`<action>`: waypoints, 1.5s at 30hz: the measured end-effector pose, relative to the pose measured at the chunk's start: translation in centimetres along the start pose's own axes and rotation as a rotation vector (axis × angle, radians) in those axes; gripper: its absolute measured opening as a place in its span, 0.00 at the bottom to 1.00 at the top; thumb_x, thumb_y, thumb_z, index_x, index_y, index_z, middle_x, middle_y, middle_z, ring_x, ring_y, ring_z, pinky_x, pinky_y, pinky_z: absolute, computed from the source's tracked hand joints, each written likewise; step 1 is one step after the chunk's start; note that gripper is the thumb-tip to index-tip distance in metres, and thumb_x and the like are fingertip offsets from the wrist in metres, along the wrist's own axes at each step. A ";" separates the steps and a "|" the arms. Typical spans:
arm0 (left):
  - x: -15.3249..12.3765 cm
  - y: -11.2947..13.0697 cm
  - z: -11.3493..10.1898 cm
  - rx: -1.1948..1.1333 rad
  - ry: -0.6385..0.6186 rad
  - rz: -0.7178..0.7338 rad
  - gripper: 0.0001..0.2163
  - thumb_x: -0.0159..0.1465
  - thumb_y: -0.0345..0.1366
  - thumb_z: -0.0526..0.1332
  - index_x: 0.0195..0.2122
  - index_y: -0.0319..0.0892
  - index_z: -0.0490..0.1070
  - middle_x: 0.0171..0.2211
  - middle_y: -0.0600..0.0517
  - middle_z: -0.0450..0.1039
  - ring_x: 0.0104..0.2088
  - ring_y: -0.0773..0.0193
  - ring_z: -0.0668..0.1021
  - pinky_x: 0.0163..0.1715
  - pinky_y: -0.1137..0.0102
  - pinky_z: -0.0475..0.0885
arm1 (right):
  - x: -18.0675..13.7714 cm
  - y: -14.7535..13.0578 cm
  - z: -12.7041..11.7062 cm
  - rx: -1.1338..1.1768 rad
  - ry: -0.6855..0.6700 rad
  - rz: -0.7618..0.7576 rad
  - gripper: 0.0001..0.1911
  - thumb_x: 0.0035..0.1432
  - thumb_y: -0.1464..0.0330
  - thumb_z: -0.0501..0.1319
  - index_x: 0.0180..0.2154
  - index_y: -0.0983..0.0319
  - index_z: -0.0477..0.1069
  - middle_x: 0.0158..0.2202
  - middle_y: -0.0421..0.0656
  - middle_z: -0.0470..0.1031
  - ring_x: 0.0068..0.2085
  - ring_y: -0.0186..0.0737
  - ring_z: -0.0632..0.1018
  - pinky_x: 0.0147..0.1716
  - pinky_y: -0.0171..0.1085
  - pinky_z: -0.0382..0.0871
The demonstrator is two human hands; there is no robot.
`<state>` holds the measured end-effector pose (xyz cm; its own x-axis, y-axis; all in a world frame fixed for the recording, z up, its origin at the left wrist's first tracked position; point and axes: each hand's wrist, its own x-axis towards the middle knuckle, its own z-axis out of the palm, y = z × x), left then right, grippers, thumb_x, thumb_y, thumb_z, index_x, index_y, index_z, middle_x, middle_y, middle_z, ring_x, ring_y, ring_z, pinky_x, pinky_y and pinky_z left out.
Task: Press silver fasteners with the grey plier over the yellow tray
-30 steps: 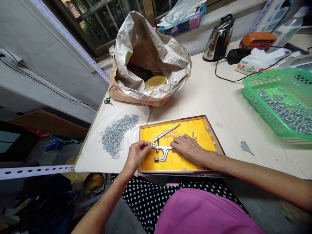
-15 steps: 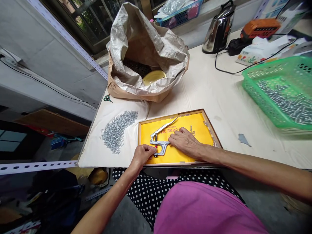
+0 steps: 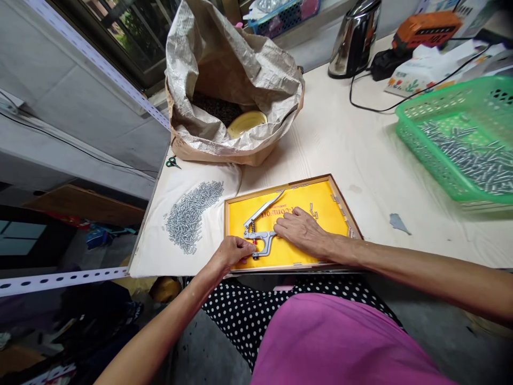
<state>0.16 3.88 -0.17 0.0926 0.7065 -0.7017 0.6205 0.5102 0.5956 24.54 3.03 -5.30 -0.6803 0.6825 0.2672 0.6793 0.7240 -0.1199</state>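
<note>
The metal hand press (image 3: 259, 236) lies in the yellow-lined tray (image 3: 324, 206); the left hand (image 3: 232, 252) bunches its fingertips together at the press's head, anything pinched too small to tell; the right hand (image 3: 301, 232) rests flat, fingers loosely spread, on the lower handle; small metal pieces (image 3: 189, 215) lie heaped left of the tray

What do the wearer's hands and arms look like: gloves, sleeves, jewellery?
Left hand and right hand are bare: no gloves, and no ring, watch or bracelet shows. No sleeves are in view on either arm. Clothing: pink top, black polka-dot garment with white dots.
</note>
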 end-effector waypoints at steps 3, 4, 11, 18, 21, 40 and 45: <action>0.2 -0.4 0.1 0.054 0.002 0.007 0.19 0.43 0.50 0.72 0.21 0.38 0.73 0.16 0.56 0.66 0.20 0.71 0.66 0.23 0.73 0.60 | -0.2 -0.2 0.0 -0.022 0.037 -0.013 0.10 0.69 0.75 0.52 0.36 0.60 0.69 0.33 0.42 0.74 0.35 0.42 0.66 0.38 0.43 0.48; 0.2 -0.5 0.1 0.072 0.008 0.013 0.19 0.44 0.50 0.71 0.20 0.38 0.73 0.16 0.57 0.65 0.20 0.71 0.65 0.23 0.74 0.59 | -0.2 -0.3 -0.1 -0.024 0.035 -0.022 0.10 0.69 0.75 0.52 0.36 0.60 0.69 0.33 0.42 0.74 0.35 0.42 0.66 0.38 0.43 0.48; -0.1 -0.6 0.5 0.048 0.057 0.030 0.17 0.45 0.48 0.71 0.22 0.38 0.75 0.17 0.56 0.68 0.20 0.70 0.67 0.23 0.73 0.61 | 0.5 0.1 -1.2 0.033 -0.112 0.010 0.09 0.69 0.73 0.52 0.38 0.60 0.70 0.33 0.42 0.75 0.37 0.42 0.68 0.39 0.43 0.49; -0.2 -0.3 0.6 -0.006 0.067 -0.023 0.16 0.43 0.46 0.73 0.22 0.38 0.75 0.17 0.55 0.69 0.20 0.70 0.68 0.23 0.74 0.63 | 1.7 2.3 -2.3 0.053 -0.113 0.110 0.42 0.54 0.45 0.66 0.61 0.62 0.63 0.68 0.59 0.57 0.63 0.63 0.59 0.53 0.53 0.55; -0.2 -0.1 0.6 -0.032 0.065 -0.044 0.16 0.41 0.45 0.74 0.22 0.38 0.75 0.18 0.55 0.70 0.21 0.70 0.68 0.24 0.73 0.64 | 2.8 3.2 -2.5 0.063 -0.217 0.095 0.48 0.49 0.43 0.68 0.62 0.65 0.61 0.64 0.59 0.63 0.63 0.65 0.60 0.54 0.55 0.55; -0.5 2.6 3.8 0.842 0.314 0.773 0.32 0.60 0.41 0.68 0.63 0.39 0.60 0.61 0.38 0.64 0.59 0.46 0.68 0.59 0.51 0.66 | 2.3 1.4 -3.7 0.136 -0.173 0.103 0.24 0.58 0.58 0.67 0.49 0.68 0.70 0.46 0.51 0.73 0.46 0.49 0.68 0.43 0.44 0.60; 1.0 3.5 4.1 0.962 0.223 0.776 0.28 0.63 0.36 0.64 0.62 0.35 0.59 0.54 0.38 0.69 0.53 0.48 0.71 0.55 0.52 0.69 | 1.9 1.1 -2.6 0.156 -0.155 0.155 0.21 0.55 0.67 0.66 0.50 0.68 0.69 0.46 0.53 0.74 0.45 0.49 0.70 0.43 0.44 0.64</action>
<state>5.66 4.39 -0.40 0.6121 0.7750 -0.1570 0.7859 -0.5744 0.2290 24.71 4.82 -2.49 -0.6140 0.7846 0.0860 0.7359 0.6085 -0.2969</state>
